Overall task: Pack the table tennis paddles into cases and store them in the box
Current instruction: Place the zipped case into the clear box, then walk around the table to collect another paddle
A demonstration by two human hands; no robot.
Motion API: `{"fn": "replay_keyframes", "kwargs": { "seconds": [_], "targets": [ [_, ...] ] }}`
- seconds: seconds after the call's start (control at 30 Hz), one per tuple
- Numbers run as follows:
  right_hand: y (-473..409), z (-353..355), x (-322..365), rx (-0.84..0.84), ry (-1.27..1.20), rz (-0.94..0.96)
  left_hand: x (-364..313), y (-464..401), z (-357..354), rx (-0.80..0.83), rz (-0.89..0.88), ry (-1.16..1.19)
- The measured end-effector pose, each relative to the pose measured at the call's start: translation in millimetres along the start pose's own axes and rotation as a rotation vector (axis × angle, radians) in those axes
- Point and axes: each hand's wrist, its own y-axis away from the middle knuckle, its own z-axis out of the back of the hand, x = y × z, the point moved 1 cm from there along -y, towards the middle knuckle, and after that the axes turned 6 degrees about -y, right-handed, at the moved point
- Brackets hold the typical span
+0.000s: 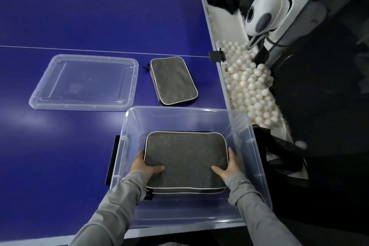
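A grey paddle case (pixel 185 158) with white piping lies flat inside the clear plastic box (pixel 257 146) at the near right of the blue table. My left hand (pixel 144 167) grips the case's left edge, thumb on top. My right hand (pixel 227 167) grips its right edge the same way. A second grey case (pixel 173 80), zipped shut, lies on the table just beyond the box. No bare paddle is in view.
The box's clear lid (pixel 85 82) rests upturned on the table at the left. Off the table's right edge, several white balls (pixel 249 86) fill a catch tray below a white ball machine (pixel 267 14). A black bag (pixel 279 156) sits beside the box.
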Motion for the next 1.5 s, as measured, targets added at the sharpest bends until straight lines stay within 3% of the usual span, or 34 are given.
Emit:
{"fn": "replay_keyframes", "kwargs": {
  "seconds": [0.17,0.3,0.57,0.77,0.97,1.07,1.27,1.5],
  "targets": [
    [2.5,4.9,3.5,-0.020,0.031,0.086,-1.5,2.9,1.2,0.006,0.018,-0.044],
    [6.5,7.8,8.8,-0.024,0.011,0.133,-10.6,10.6,7.3,-0.005,-0.036,-0.207],
    [15.6,9.2,66.9,-0.187,0.135,0.571,-66.1,35.5,23.6,-0.076,-0.493,-0.597],
    [24.9,-32.1,147.0,-0.045,0.140,0.873,-82.4,63.6,62.6,-0.259,-0.630,-0.541],
    [59.2,-107.3,207.5,0.216,0.263,1.151,-32.5,96.8,127.8,-0.603,-0.433,-0.408],
    [87.3,-150.0,220.0,0.337,0.370,1.289,17.9,111.1,154.6,-0.684,-0.261,-0.383],
    [145.5,-239.6,210.9,0.543,0.754,1.399,143.7,138.7,175.0,-0.591,0.134,-0.348],
    [216.6,-351.4,160.8,0.829,1.158,1.278,295.7,176.1,172.5,-0.372,0.414,-0.257]
  ]
}}
